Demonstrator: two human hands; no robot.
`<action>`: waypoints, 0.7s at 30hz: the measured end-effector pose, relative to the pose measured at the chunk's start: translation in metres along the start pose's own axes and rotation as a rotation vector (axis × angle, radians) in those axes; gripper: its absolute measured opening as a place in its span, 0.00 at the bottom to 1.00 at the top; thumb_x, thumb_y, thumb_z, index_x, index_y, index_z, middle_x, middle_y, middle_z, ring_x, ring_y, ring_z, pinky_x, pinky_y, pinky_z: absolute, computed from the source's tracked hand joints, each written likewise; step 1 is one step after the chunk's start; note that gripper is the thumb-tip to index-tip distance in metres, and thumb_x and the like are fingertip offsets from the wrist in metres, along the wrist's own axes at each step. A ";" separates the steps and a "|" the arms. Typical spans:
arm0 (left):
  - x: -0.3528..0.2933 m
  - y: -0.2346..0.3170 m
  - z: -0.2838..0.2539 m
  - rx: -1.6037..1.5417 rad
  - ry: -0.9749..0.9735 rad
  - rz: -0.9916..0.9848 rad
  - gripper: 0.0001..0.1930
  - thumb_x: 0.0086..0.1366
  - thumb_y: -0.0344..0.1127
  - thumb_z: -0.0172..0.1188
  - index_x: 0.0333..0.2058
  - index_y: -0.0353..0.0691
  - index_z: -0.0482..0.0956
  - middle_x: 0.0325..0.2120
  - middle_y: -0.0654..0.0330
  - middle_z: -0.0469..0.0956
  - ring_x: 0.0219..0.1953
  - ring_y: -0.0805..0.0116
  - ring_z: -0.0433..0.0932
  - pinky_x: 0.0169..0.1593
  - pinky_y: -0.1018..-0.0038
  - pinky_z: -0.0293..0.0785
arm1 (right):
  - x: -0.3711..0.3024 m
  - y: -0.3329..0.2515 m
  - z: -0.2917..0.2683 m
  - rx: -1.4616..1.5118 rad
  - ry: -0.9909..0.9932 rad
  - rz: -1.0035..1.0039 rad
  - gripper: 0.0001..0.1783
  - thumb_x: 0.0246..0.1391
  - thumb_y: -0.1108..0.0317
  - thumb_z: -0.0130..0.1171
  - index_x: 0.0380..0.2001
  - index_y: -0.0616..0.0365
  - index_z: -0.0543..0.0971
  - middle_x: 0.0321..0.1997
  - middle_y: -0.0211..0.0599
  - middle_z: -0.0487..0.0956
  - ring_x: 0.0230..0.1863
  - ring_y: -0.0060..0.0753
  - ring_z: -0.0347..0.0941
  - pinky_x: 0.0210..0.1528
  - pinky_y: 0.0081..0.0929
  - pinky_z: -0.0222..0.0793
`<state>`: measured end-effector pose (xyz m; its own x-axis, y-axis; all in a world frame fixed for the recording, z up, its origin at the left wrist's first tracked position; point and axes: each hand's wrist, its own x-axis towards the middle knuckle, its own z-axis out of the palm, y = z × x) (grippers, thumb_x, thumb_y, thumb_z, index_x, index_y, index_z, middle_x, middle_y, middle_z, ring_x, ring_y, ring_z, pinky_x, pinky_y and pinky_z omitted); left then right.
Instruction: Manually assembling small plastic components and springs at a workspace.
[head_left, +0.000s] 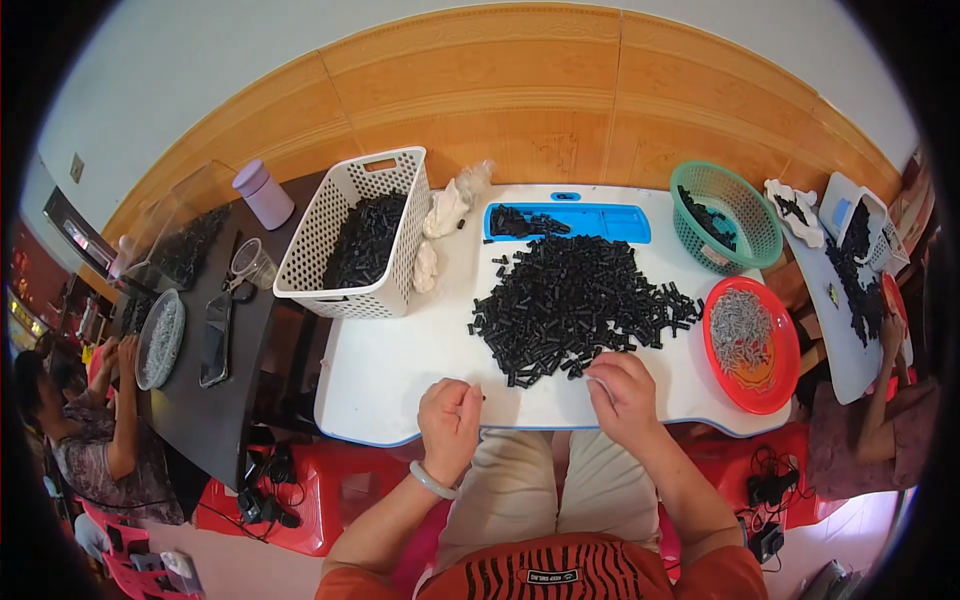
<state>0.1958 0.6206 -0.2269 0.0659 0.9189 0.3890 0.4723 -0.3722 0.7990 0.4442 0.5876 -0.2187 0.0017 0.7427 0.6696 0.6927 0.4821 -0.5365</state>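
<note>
A large heap of short black plastic tube-like pieces (560, 300) lies on the white table (380, 370) in front of me. My left hand (450, 425), with a pale bangle on its wrist, is closed near the table's front edge. A small dark piece shows at its fingertips. At the heap's near edge, my right hand (622, 400) has its fingers curled in a pinch, touching or very close to the black pieces. What lies between those fingertips is hidden. To its right, a red bowl (785, 370) holds many small grey metal-looking parts (740, 325).
Behind the heap lies a blue tray (625, 225) with black pieces. A white basket (400, 265) of black pieces stands left, a green basket (765, 235) right. Crumpled white bags (443, 212) sit by the white basket. People work at dark (200, 420) and white (850, 350) side tables.
</note>
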 end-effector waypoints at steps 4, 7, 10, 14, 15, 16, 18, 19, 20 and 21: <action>-0.002 0.031 0.009 -0.094 -0.106 0.067 0.06 0.60 0.28 0.57 0.24 0.35 0.76 0.25 0.54 0.76 0.28 0.55 0.73 0.33 0.66 0.68 | 0.012 -0.040 0.002 0.085 -0.026 -0.076 0.14 0.39 0.78 0.64 0.34 0.61 0.78 0.36 0.40 0.77 0.34 0.43 0.74 0.34 0.33 0.72; 0.003 0.055 0.013 -0.126 -0.185 0.136 0.05 0.60 0.28 0.57 0.26 0.34 0.76 0.28 0.54 0.77 0.30 0.54 0.74 0.34 0.66 0.69 | 0.023 -0.058 0.008 0.177 -0.092 -0.185 0.20 0.35 0.77 0.66 0.38 0.62 0.79 0.36 0.40 0.77 0.34 0.42 0.74 0.34 0.33 0.72; 0.004 0.065 0.020 -0.330 -0.222 -0.007 0.07 0.62 0.30 0.55 0.28 0.33 0.75 0.28 0.53 0.76 0.30 0.56 0.73 0.35 0.68 0.69 | 0.025 -0.052 0.012 0.188 -0.104 -0.253 0.23 0.34 0.77 0.66 0.41 0.62 0.79 0.35 0.40 0.76 0.31 0.41 0.74 0.33 0.32 0.72; 0.006 0.070 0.022 -0.449 -0.355 -0.078 0.09 0.66 0.31 0.51 0.30 0.32 0.74 0.27 0.52 0.74 0.30 0.58 0.73 0.35 0.71 0.69 | 0.027 -0.048 0.005 0.244 -0.099 -0.208 0.23 0.36 0.79 0.64 0.43 0.63 0.78 0.33 0.40 0.75 0.29 0.40 0.73 0.30 0.31 0.71; 0.008 0.070 0.020 -0.462 -0.414 -0.069 0.09 0.66 0.32 0.50 0.31 0.32 0.75 0.27 0.52 0.73 0.29 0.58 0.73 0.35 0.72 0.69 | 0.027 -0.048 0.003 0.259 -0.106 -0.167 0.23 0.37 0.79 0.63 0.43 0.65 0.78 0.32 0.39 0.74 0.28 0.39 0.72 0.29 0.31 0.70; 0.013 0.071 0.018 -0.460 -0.412 -0.065 0.09 0.66 0.32 0.50 0.31 0.32 0.75 0.27 0.52 0.73 0.29 0.58 0.73 0.35 0.72 0.69 | 0.028 -0.044 0.001 0.260 -0.103 -0.170 0.23 0.37 0.79 0.63 0.43 0.65 0.78 0.32 0.39 0.74 0.28 0.39 0.72 0.29 0.31 0.70; 0.033 0.076 0.013 -0.333 -0.356 0.102 0.08 0.66 0.31 0.51 0.30 0.33 0.74 0.26 0.52 0.72 0.27 0.59 0.72 0.33 0.72 0.68 | 0.028 -0.033 -0.006 0.115 -0.036 -0.165 0.21 0.37 0.81 0.62 0.41 0.63 0.79 0.32 0.39 0.74 0.27 0.40 0.71 0.28 0.32 0.70; 0.049 0.069 0.016 -0.228 -0.230 0.161 0.07 0.64 0.30 0.53 0.29 0.34 0.74 0.24 0.54 0.72 0.25 0.62 0.71 0.31 0.72 0.67 | 0.027 -0.026 -0.008 0.118 -0.034 -0.167 0.21 0.37 0.81 0.62 0.41 0.63 0.79 0.32 0.39 0.74 0.27 0.40 0.71 0.28 0.32 0.70; 0.072 0.072 0.018 -0.121 -0.159 0.151 0.05 0.62 0.29 0.57 0.28 0.34 0.74 0.22 0.56 0.72 0.23 0.66 0.71 0.29 0.73 0.66 | 0.024 -0.016 -0.010 0.088 -0.016 -0.121 0.18 0.40 0.81 0.61 0.40 0.63 0.79 0.33 0.41 0.74 0.28 0.41 0.71 0.29 0.31 0.69; 0.099 0.059 0.023 -0.059 -0.128 0.161 0.05 0.60 0.29 0.59 0.28 0.35 0.75 0.22 0.57 0.73 0.21 0.68 0.71 0.27 0.74 0.66 | 0.022 -0.008 -0.011 0.061 0.001 -0.077 0.16 0.43 0.81 0.60 0.39 0.63 0.79 0.33 0.43 0.74 0.29 0.41 0.71 0.30 0.30 0.69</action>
<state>0.2501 0.6929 -0.1516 0.2488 0.8548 0.4554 0.3951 -0.5189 0.7581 0.4470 0.5952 -0.1939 -0.0491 0.7018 0.7107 0.6458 0.5651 -0.5134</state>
